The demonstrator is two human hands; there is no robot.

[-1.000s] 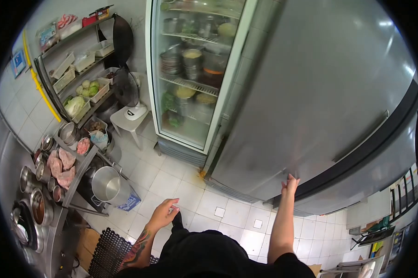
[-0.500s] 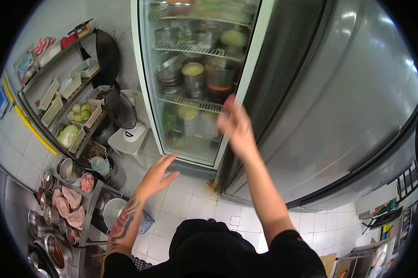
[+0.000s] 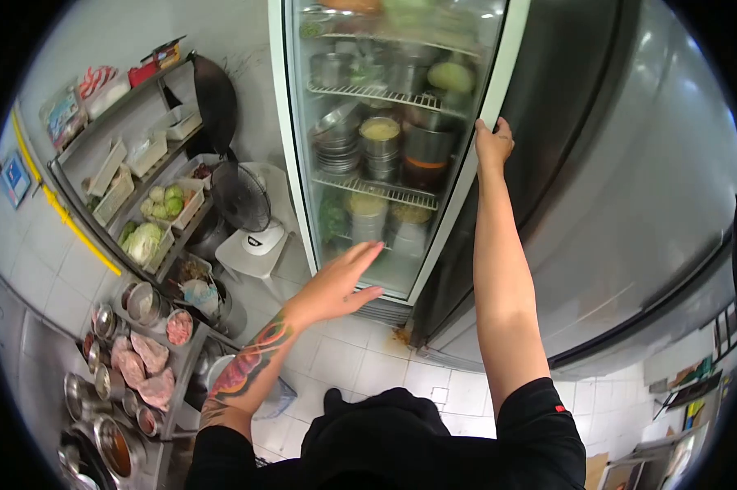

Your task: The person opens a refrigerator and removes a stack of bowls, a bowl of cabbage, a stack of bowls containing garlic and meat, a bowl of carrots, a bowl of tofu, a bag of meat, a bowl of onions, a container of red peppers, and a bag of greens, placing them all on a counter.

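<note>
A tall glass-door fridge (image 3: pixel 282 147) with a pale frame stands in front of me; its door looks closed. My right hand (image 3: pixel 494 147) is at the right side of the door frame (image 3: pixel 489 102), fingers curled round its edge. In front of the lower glass, my left hand (image 3: pixel 340 286) is held out with fingers stretched and thumb apart, holding nothing. Behind the glass are stacked metal bowls (image 3: pixel 336 147), a metal pot of yellow food (image 3: pixel 380 131), a pot with orange contents (image 3: pixel 427 155) and a pale green round vegetable (image 3: pixel 452 77).
At left, a rack (image 3: pixel 128 98) holds baskets of cabbage (image 3: pixel 144 243) and other vegetables. A black fan (image 3: pixel 239 196) and white scale (image 3: pixel 262 238) stand beside the fridge. Raw meat (image 3: pixel 148 353) and metal pots lie on a steel counter. A large steel cabinet (image 3: pixel 621 188) is at right.
My right hand has moved up and right onto the door edge and closed on it. My left hand has reached forward and right, nearer the glass. The view has shifted.
</note>
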